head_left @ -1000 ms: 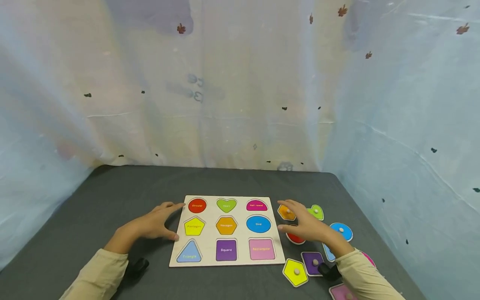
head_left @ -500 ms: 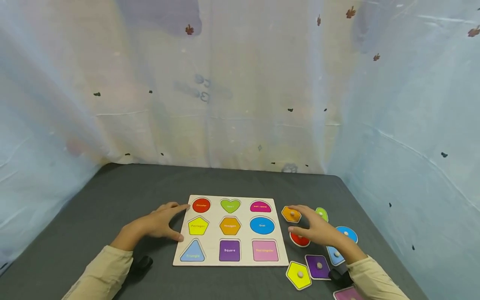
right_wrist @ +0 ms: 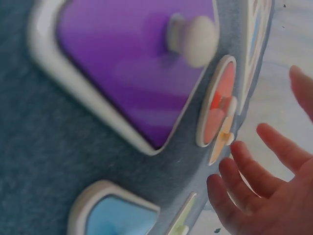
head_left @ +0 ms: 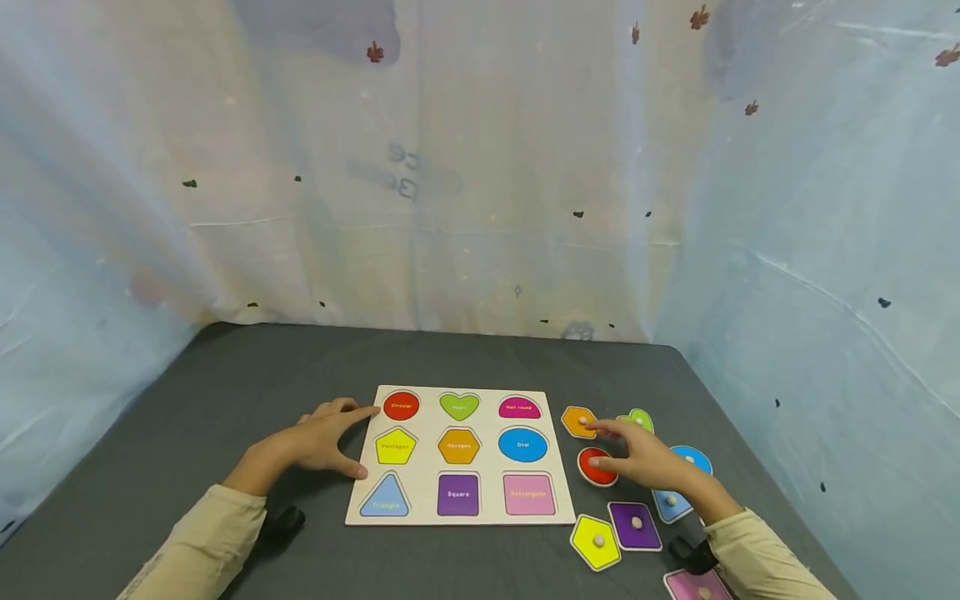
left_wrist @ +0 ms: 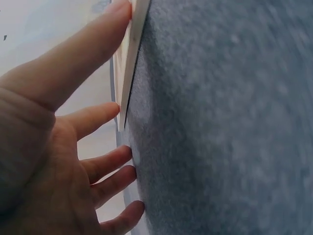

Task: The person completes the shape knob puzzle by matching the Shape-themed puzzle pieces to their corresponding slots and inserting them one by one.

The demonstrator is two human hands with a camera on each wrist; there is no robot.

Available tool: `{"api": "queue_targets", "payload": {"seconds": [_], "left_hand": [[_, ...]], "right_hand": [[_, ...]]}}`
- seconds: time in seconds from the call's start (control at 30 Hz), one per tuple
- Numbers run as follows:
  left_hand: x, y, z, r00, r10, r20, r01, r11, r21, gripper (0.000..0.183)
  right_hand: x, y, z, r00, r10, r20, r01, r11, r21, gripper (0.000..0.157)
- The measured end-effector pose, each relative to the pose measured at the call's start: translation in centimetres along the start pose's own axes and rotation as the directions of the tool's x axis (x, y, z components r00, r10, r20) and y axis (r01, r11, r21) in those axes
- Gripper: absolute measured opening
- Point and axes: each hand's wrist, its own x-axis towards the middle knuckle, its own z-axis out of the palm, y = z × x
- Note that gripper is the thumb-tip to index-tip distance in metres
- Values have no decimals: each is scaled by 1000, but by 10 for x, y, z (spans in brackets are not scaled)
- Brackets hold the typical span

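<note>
A pale wooden shape puzzle board [head_left: 422, 497] with coloured, labelled recesses lies on the dark grey cloth. My left hand [head_left: 318, 442] is spread at its left side, thumb and index fingertip against the edge; the left wrist view shows them on the board's thin side [left_wrist: 131, 73]. My right hand [head_left: 648, 458] hovers right of the board with fingers apart, thumb tip over the red circle piece [head_left: 588, 475] and fingertips near the knob of the orange hexagon piece [head_left: 574, 419]. In the right wrist view its fingers [right_wrist: 261, 178] hold nothing.
Other knobbed pieces lie around the right hand: a green heart [head_left: 639, 416], blue oval [head_left: 696, 457], blue triangle [head_left: 670, 503], purple square [head_left: 630, 532], yellow pentagon [head_left: 591, 550] and pink rectangle [head_left: 690, 586]. A pale patterned curtain [head_left: 480, 167] stands behind the table.
My right hand has moved from beside the board's right edge to over the red circle and orange hexagon pieces, its fingers lowering. The left hand stays at the board's left edge.
</note>
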Motion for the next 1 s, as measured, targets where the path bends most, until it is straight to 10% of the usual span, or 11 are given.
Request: {"api": "queue_targets", "payload": {"seconds": [0.57, 1.0], "left_hand": [[-3, -3, -8, 1000, 7, 19, -7, 1000, -3, 105], [-2, -3, -3, 1000, -8, 10, 8, 1000, -20, 106]], "right_hand": [[6, 14, 0, 993, -95, 76, 88, 992, 93, 13], [8, 17, 4, 989, -128, 76, 117, 983, 140, 6]]}}
